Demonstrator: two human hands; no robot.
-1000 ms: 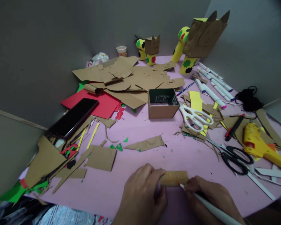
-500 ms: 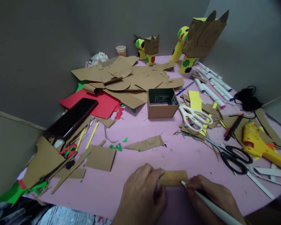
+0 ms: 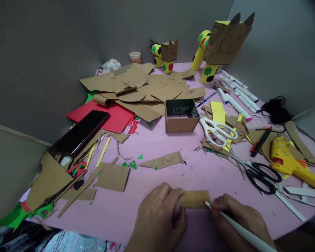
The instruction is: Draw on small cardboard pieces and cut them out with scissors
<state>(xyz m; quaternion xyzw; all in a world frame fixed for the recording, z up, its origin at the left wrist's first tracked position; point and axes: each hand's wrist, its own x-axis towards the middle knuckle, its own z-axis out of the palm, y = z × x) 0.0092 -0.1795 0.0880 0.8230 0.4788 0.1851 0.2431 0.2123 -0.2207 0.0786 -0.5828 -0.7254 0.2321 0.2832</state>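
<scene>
At the front of the pink table, my left hand (image 3: 161, 217) is closed on the left end of a small cardboard strip (image 3: 193, 198) with fine lines across it. My right hand (image 3: 236, 218) pinches a white marker pen (image 3: 241, 229); its orange-red tip touches the strip near the right end. Fingers hide part of the strip's left end. Beyond the hands lies a pointed cardboard scrap (image 3: 164, 161), with a square cardboard piece (image 3: 113, 177) to the left.
An open cardboard box (image 3: 182, 125) stands mid-table, with white scissors (image 3: 217, 131) beside it. Black-handled scissors (image 3: 262, 177) and a yellow glue gun (image 3: 283, 159) lie right. A phone (image 3: 81, 133) rests left. Stacked cardboard (image 3: 157, 84) and yellow-legged cardboard animals (image 3: 225, 43) occupy the back.
The marker tip has shifted slightly to the right along the strip, with my right hand. My left hand keeps its hold; the view has turned very slightly.
</scene>
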